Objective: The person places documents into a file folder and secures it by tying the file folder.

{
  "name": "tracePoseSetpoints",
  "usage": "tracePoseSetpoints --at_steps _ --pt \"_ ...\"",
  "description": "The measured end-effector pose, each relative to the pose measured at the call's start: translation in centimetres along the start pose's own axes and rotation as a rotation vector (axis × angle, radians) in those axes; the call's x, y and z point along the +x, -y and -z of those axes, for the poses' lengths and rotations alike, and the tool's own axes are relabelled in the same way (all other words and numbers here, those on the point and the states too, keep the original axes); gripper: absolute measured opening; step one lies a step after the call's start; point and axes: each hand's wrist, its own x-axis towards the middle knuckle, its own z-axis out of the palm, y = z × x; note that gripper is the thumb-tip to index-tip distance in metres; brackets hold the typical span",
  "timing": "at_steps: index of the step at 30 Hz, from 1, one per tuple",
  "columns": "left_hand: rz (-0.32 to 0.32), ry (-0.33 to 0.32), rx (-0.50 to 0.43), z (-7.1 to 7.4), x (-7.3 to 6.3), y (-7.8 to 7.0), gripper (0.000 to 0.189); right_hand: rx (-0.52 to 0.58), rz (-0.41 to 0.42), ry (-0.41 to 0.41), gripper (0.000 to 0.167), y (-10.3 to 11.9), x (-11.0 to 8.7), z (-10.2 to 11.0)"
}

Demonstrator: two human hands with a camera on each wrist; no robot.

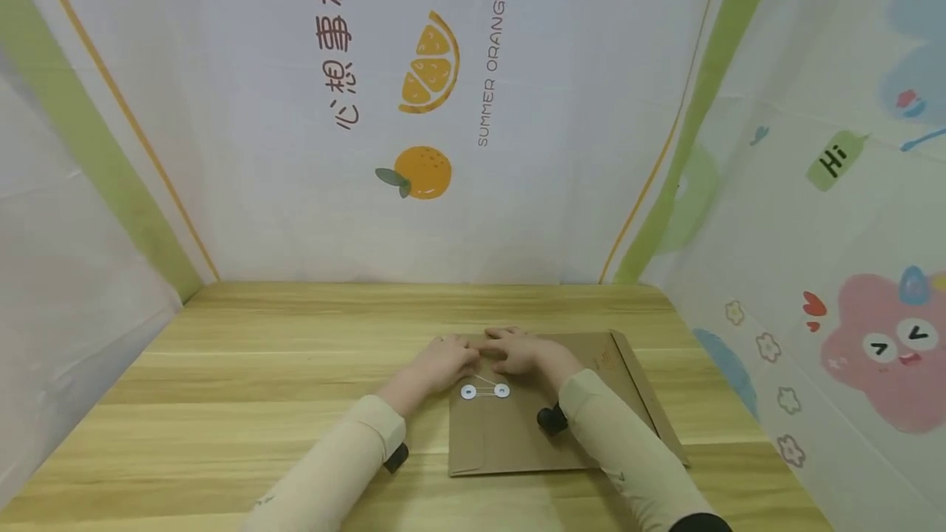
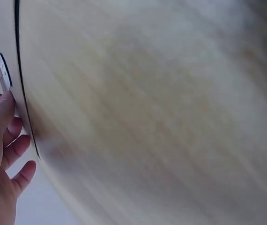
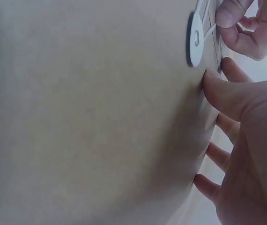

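A brown kraft paper document envelope (image 1: 510, 442) lies flat on the table, right of centre in the head view. Two white round buttons (image 1: 469, 392) sit on it, with a thin white string (image 3: 210, 31) running between and up from them. My left hand (image 1: 446, 361) pinches the string's end between thumb and forefinger, at the envelope's upper left; the right wrist view shows this pinch closest. Beside it, my right hand (image 1: 520, 353) rests spread fingertips on the envelope near its far edge. One button (image 3: 196, 40) appears large in the right wrist view.
The wood-grain table (image 1: 259, 401) extends left of the envelope. Printed white cloth (image 1: 562, 105) hangs behind and along both sides. A black wrist device (image 1: 551, 419) sits beneath the right forearm, over the envelope.
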Motion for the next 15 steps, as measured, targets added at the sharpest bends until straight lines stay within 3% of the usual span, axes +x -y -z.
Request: tracePoseSetpoints --at_steps 7,15 --pt "-0.019 0.048 0.018 0.3 -0.8 -0.1 0.014 -0.029 0.035 0.000 0.054 0.4 -0.1 -0.1" --pt "-0.003 0.096 0.052 0.8 -2.5 0.0 0.007 -0.046 0.064 0.004 0.052 0.4 -0.3 0.1"
